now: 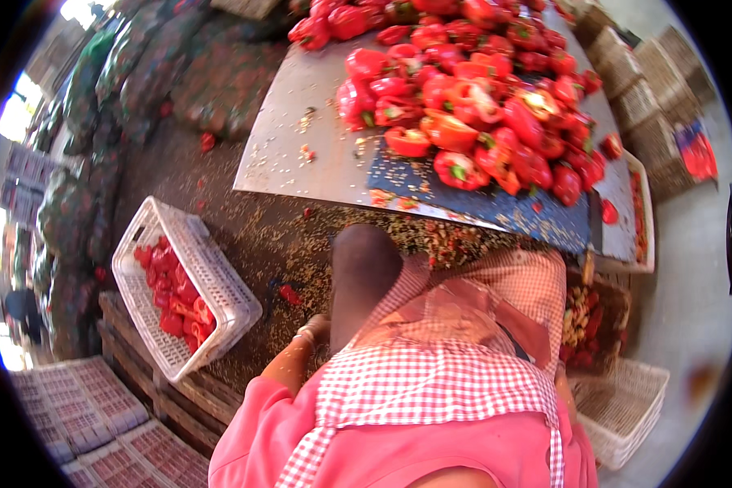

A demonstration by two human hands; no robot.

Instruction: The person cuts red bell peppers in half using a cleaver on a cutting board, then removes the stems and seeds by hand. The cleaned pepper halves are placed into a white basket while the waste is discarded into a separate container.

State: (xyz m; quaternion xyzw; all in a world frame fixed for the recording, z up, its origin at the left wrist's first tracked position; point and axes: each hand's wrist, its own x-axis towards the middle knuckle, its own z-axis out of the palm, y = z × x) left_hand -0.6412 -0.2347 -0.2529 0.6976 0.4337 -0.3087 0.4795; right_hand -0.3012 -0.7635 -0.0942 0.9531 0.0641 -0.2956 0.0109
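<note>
My left hand [318, 328] hangs beside my left thigh, partly hidden by it; whether the fingers hold anything is not visible. A light band circles that wrist. My right hand is out of view, with only a bit of the forearm showing by the apron [439, 384]. Before me, a heap of cut red bell peppers [463, 104] covers much of a metal table [287, 134] and part of a dark blue board [524, 213]. What looks like a wooden-handled knife [588, 268] lies at the board's right end. Seeds and trimmings are scattered over both.
At left, a white plastic crate [232, 305] holding red peppers stands tilted by a wooden pallet [158, 390]. Filled mesh sacks [140, 79] line the far left. On the right are a bin of trimmings [616, 305], white crates [622, 421] and stacked crates [637, 104]. Seeds litter the floor [250, 244].
</note>
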